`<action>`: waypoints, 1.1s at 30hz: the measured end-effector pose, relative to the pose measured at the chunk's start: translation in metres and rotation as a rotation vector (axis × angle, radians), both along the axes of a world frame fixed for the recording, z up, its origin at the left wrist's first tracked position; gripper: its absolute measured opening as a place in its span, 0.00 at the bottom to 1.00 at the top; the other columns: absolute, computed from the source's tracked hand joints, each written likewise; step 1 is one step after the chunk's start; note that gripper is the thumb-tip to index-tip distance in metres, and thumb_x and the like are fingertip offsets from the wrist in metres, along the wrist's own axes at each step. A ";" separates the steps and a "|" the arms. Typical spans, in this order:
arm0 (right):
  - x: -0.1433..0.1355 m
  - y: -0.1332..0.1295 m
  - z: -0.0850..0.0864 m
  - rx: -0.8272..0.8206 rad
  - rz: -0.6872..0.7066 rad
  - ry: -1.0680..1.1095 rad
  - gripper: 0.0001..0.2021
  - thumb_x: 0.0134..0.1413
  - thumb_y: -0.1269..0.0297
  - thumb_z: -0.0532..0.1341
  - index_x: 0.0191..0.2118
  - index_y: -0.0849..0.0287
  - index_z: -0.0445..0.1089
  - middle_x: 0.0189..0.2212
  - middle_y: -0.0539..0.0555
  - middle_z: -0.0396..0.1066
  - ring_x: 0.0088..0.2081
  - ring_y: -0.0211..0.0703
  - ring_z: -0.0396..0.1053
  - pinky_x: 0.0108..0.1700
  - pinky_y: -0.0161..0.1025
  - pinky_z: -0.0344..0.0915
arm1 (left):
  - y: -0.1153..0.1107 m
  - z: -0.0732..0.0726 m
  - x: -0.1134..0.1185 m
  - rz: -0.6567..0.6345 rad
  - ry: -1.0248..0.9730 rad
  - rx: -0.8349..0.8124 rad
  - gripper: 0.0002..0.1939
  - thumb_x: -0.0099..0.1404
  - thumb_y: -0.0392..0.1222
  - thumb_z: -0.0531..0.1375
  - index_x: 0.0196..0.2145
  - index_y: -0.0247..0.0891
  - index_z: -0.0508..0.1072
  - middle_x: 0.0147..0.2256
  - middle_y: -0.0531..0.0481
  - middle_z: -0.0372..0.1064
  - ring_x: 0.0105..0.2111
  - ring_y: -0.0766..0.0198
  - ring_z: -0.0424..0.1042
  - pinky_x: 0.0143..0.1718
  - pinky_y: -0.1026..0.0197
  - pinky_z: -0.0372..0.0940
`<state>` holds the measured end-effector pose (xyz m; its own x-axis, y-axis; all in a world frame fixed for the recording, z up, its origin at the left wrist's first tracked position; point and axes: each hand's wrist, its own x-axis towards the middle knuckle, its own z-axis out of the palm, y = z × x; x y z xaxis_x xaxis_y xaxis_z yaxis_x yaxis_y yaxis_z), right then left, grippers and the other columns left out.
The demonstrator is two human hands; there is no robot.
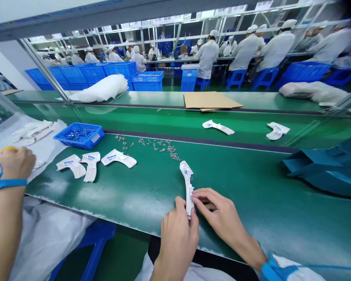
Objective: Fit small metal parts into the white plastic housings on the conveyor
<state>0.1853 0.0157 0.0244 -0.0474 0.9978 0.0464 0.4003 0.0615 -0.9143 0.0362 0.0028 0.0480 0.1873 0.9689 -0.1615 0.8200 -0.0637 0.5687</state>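
My left hand (179, 230) grips the lower end of a white plastic handle-shaped housing part (187, 181), which stands nearly upright over the front of the green bench. The part has blue marks near its top. My right hand (222, 216) is at its right side, thumb and fingertips pinched together against the lower edge; any small piece between them is too hidden to make out. Small metal pieces (172, 150) lie scattered just beyond the part. To the left rest several similar white housing parts (118, 158) with blue marks.
A blue tray (95, 137) of small blue pieces stands at the left. A co-worker's hand (13, 164) holds something yellow beside it. White housings (218, 127) lie on the green conveyor (152, 119). Brown cardboard (210, 100) sits behind; blue-green material (330, 168) is at right.
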 end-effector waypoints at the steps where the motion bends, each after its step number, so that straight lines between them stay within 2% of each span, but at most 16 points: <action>1: 0.001 0.001 0.004 -0.027 0.038 -0.021 0.12 0.64 0.54 0.57 0.40 0.54 0.75 0.44 0.54 0.74 0.40 0.42 0.74 0.41 0.36 0.73 | -0.001 0.000 -0.001 0.010 0.030 0.005 0.04 0.73 0.39 0.51 0.37 0.41 0.60 0.25 0.53 0.71 0.25 0.56 0.73 0.24 0.60 0.45; 7: 0.006 0.020 0.032 -0.223 0.264 -0.191 0.09 0.63 0.59 0.57 0.35 0.55 0.72 0.34 0.50 0.74 0.34 0.39 0.72 0.36 0.34 0.66 | -0.011 -0.004 -0.012 0.011 0.174 0.143 0.08 0.72 0.41 0.54 0.32 0.40 0.66 0.29 0.49 0.70 0.31 0.54 0.72 0.28 0.59 0.54; 9: 0.007 0.029 0.040 -0.269 0.329 -0.260 0.09 0.61 0.60 0.57 0.35 0.56 0.73 0.32 0.50 0.75 0.32 0.38 0.71 0.33 0.33 0.64 | -0.013 -0.006 -0.014 -0.008 0.137 0.237 0.04 0.71 0.41 0.56 0.39 0.39 0.68 0.34 0.48 0.70 0.35 0.53 0.71 0.32 0.58 0.59; 11: 0.008 0.039 0.049 -0.284 0.413 -0.332 0.08 0.59 0.63 0.58 0.33 0.57 0.73 0.29 0.50 0.74 0.30 0.37 0.69 0.30 0.33 0.60 | -0.013 -0.008 -0.016 -0.049 0.068 0.307 0.12 0.69 0.40 0.58 0.50 0.40 0.67 0.40 0.47 0.70 0.39 0.53 0.69 0.37 0.56 0.63; 13: 0.008 0.048 0.056 -0.272 0.500 -0.409 0.07 0.57 0.66 0.58 0.31 0.57 0.73 0.27 0.49 0.73 0.28 0.36 0.67 0.29 0.32 0.57 | -0.012 -0.011 -0.018 -0.087 0.006 0.323 0.20 0.68 0.38 0.59 0.56 0.41 0.63 0.45 0.46 0.69 0.42 0.54 0.68 0.40 0.56 0.64; 20: 0.005 0.075 0.069 -0.314 0.718 -0.643 0.05 0.50 0.69 0.58 0.27 0.58 0.70 0.21 0.47 0.69 0.22 0.34 0.59 0.25 0.33 0.52 | -0.012 -0.026 -0.020 -0.088 -0.034 0.347 0.24 0.68 0.39 0.61 0.59 0.40 0.62 0.48 0.46 0.67 0.43 0.54 0.66 0.42 0.52 0.65; 28: 0.002 0.089 0.074 -0.420 0.836 -0.652 0.05 0.49 0.66 0.59 0.30 0.58 0.73 0.24 0.48 0.72 0.24 0.35 0.63 0.24 0.32 0.54 | -0.016 -0.030 -0.018 -0.096 -0.028 0.385 0.24 0.70 0.40 0.59 0.62 0.41 0.62 0.42 0.48 0.69 0.38 0.56 0.66 0.38 0.54 0.63; 33: -0.003 0.088 0.077 -0.432 0.786 -0.741 0.05 0.48 0.66 0.59 0.29 0.58 0.73 0.24 0.49 0.72 0.23 0.36 0.63 0.24 0.34 0.53 | -0.015 -0.031 -0.019 -0.112 -0.018 0.386 0.24 0.69 0.40 0.59 0.61 0.39 0.63 0.41 0.48 0.69 0.38 0.56 0.66 0.38 0.53 0.63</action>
